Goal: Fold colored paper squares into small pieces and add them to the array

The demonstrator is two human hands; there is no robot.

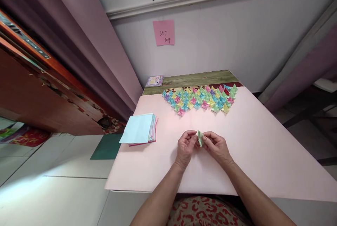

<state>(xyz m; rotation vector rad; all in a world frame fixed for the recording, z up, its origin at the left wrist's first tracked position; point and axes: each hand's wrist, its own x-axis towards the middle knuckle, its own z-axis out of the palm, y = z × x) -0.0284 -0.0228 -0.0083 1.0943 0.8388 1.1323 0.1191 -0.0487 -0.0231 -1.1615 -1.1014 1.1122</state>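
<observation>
Between my two hands is a small piece of folded light green paper, held upright above the pink table cover. My left hand pinches it from the left with thumb and fingers. On the other side my right hand grips its right edge, thumb on the near face. The lower fingers of both hands are partly hidden. Beyond the hands lie rows of folded paper pieces in green, blue, yellow, pink and purple. To the left rests a stack of square paper sheets, light blue on top.
A small pile of printed packs sits at the table's far left corner. The pink cover spreads over most of the table. On the wall hangs a pink note with handwriting. Curtains flank the table.
</observation>
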